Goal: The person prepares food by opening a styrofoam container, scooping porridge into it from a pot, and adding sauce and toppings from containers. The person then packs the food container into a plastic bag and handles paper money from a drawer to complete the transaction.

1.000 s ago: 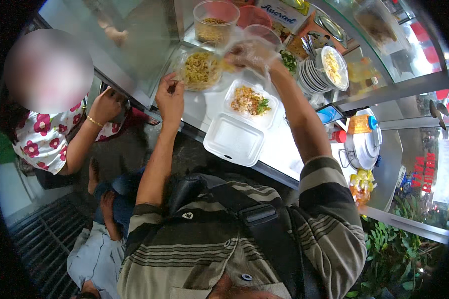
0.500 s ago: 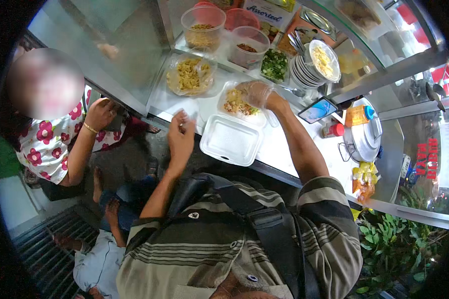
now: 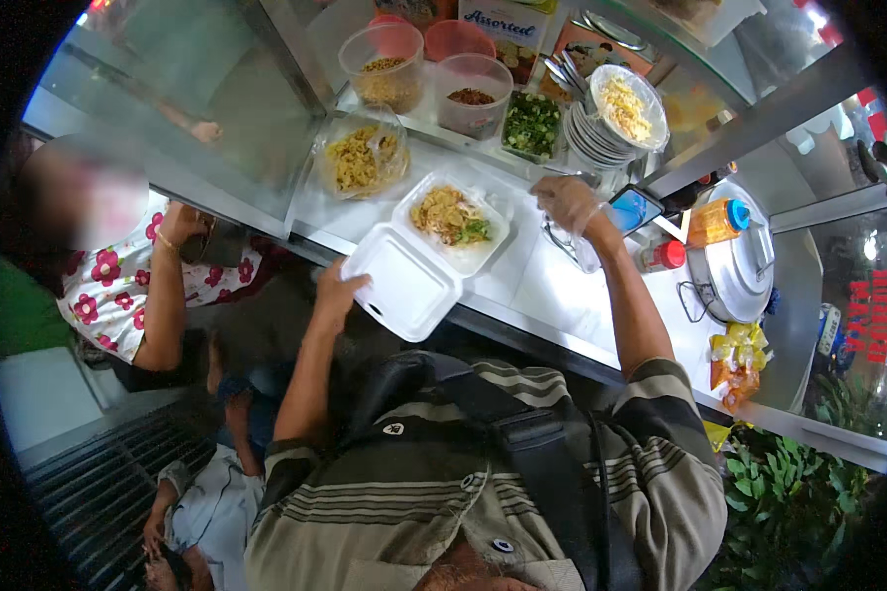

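Left hand (image 3: 337,293) pinches the lid (image 3: 404,286) edge of 1 open white foam box (image 3: 463,262), food inside, on white counter (image 3: 532,295). Right hand (image 3: 574,205), clear-gloved, fingers curled, near phone (image 3: 633,210), can't tell if holding anything; 2 clear tubs (image 3: 473,120) beyond box.

The worker's hands number two: left hand (image 3: 338,294) and right hand (image 3: 569,204). Tabletop (image 3: 552,288): one. Recorded: one foam box (image 3: 404,281), one bag of yellow food (image 3: 362,163), two clear tubs (image 3: 473,98), one tray of chopped greens (image 3: 532,125), one phone (image 3: 633,211), one red-lidded jar (image 3: 663,257), one orange bottle (image 3: 715,225), one metal pot (image 3: 744,266), one bowl of shredded food (image 3: 626,110). Stack of plates (image 3: 589,144): one; individual plates overlap, exact number indeterminable.
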{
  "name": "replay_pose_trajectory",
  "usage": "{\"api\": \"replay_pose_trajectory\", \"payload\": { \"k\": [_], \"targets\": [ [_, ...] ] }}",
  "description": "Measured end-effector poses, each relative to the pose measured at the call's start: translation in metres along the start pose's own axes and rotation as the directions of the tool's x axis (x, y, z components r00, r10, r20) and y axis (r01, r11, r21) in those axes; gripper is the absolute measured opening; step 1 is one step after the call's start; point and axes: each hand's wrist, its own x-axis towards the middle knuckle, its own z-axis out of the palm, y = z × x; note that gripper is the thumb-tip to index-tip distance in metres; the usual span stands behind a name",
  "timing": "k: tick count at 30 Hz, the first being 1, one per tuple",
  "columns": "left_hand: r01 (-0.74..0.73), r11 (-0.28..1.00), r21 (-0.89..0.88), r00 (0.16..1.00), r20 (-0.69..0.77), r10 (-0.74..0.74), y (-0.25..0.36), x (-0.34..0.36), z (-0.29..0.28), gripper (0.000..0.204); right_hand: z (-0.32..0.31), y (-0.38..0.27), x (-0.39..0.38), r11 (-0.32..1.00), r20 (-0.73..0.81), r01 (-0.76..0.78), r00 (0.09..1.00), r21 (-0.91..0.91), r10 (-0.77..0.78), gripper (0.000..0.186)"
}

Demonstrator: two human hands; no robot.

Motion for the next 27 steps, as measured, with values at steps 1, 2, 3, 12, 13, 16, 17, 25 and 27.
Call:
{"api": "replay_pose_trajectory", "payload": {
  "k": [1, 2, 3, 12, 13, 16, 17, 25, 27],
  "targets": [
    [0.015, 0.998, -0.068, 0.999, -0.04, -0.018, 0.001, 0.011, -0.008, 0.038, 0.014, 0.007, 0.009, 1.0, 0.0, 0.009, 1.0, 0.016, -0.009, 0.024],
    [0.021, 0.998, -0.056, 0.999, -0.045, -0.023, 0.008, 0.018, -0.01, 0.038, 0.028, 0.014, 0.019, 0.994, -0.063, 0.096, 0.993, -0.058, -0.099, 0.027],
    [0.018, 0.999, -0.047, 1.0, -0.022, -0.019, 0.017, 0.024, -0.007, 0.037, 0.04, 0.024, 0.028, 0.976, -0.123, 0.168, 0.975, -0.141, -0.186, 0.032],
    [-0.208, 0.947, -0.243, 0.976, -0.117, 0.185, 0.111, -0.036, 0.046, 0.054, 0.058, -0.029, 0.048, 0.982, 0.139, 0.179, 0.973, 0.065, -0.187, 0.044],
    [-0.278, 0.958, -0.077, 0.958, -0.092, 0.27, 0.128, -0.042, 0.073, 0.049, 0.063, -0.026, 0.048, 0.986, 0.164, 0.157, 0.973, 0.059, -0.165, 0.043],
    [-0.611, 0.743, 0.275, 0.782, 0.06, 0.621, 0.109, -0.018, 0.122, 0.042, 0.061, -0.037, 0.038, 0.93, -0.074, 0.348, 0.937, 0.115, -0.342, 0.039],
    [-0.597, 0.646, 0.476, 0.76, 0.078, 0.645, 0.1, -0.005, 0.136, 0.042, 0.062, -0.037, 0.037, 0.927, -0.195, 0.369, 0.916, 0.068, -0.351, 0.038],
    [-0.615, 0.542, 0.573, 0.651, -0.02, 0.759, 0.086, 0.029, 0.166, 0.045, 0.063, -0.017, 0.051, 0.378, 0.094, -0.178, 0.968, 0.908, 0.231, 0.019],
    [-0.611, 0.542, 0.577, 0.651, -0.024, 0.759, 0.087, 0.03, 0.169, 0.045, 0.057, -0.012, 0.053, 0.38, 0.107, -0.187, 0.969, 0.906, 0.222, 0.024]
  ]
}}
